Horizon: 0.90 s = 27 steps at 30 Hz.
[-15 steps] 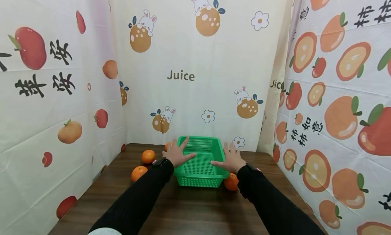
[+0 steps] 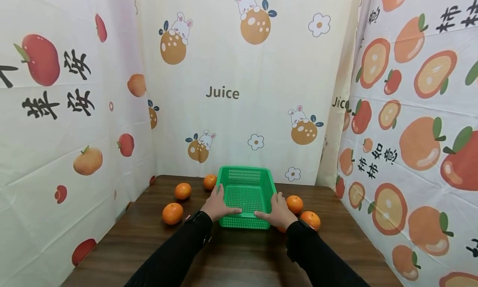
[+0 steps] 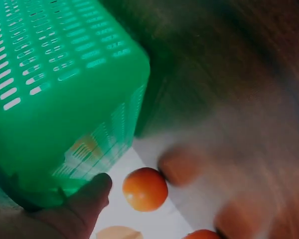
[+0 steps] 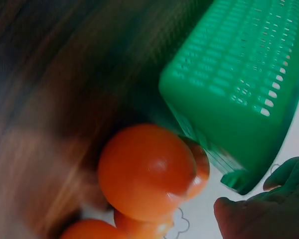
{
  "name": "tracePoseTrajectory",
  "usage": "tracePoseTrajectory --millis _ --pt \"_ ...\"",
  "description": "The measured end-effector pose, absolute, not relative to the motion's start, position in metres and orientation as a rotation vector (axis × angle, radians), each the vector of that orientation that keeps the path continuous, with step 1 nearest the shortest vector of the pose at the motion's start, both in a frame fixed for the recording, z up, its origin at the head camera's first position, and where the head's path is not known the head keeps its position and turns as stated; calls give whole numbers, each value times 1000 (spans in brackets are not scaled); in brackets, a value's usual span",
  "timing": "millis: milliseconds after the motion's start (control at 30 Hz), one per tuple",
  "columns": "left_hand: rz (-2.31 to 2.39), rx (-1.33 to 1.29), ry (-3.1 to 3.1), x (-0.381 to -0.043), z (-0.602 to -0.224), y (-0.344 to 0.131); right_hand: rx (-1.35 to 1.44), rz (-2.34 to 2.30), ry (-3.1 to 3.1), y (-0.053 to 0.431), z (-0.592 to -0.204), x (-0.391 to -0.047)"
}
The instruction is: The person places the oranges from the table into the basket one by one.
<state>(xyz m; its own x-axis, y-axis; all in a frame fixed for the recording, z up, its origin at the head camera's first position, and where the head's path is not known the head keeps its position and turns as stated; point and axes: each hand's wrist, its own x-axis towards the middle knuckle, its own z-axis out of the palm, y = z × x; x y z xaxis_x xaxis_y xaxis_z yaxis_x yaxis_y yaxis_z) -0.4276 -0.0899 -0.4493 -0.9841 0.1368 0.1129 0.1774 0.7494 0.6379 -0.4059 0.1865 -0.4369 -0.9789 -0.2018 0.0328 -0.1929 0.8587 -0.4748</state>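
A green plastic basket [image 2: 244, 223] with slotted walls stands on the table between both hands. My left hand [image 2: 217, 205] is at its left front corner, thumb pointing inward over the front rim and fingers reaching forward along the side. In the left wrist view, its fingertip overlaps the basket wall [image 3: 79, 114]. Opposite, my right hand [image 2: 279, 211] is by the right side, thumb also inward. The right wrist view has this hand's fingers [image 4: 284, 172] just off the basket's rim. No fruit is in the basket.
Left of the basket lie three oranges, the nearest orange [image 2: 172, 213] by my left forearm. More oranges sit at the right, one orange [image 2: 310, 220] beside my right wrist, another partly hidden under that hand. Printed curtains [image 2: 231, 125] enclose the dark wooden table [image 2: 239, 262].
Both hands have come down and back toward me, from above the basket to its two sides. Oranges formerly covered by the hands and arms now show. The basket has hardly moved.
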Motion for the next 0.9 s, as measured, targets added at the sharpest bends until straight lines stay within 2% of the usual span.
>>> tracePoseTrajectory --millis 300,600,900 --pt "-1269 -175 -2822 -435 -472 -96 -313 -817 3063 184 -454 -399" --pt "-1434 -169 -2752 -437 -471 -108 -298 -881 3073 177 -447 -404" --pt "-1481 -182 -2808 -433 -472 -106 -232 -859 3075 182 -456 -404"
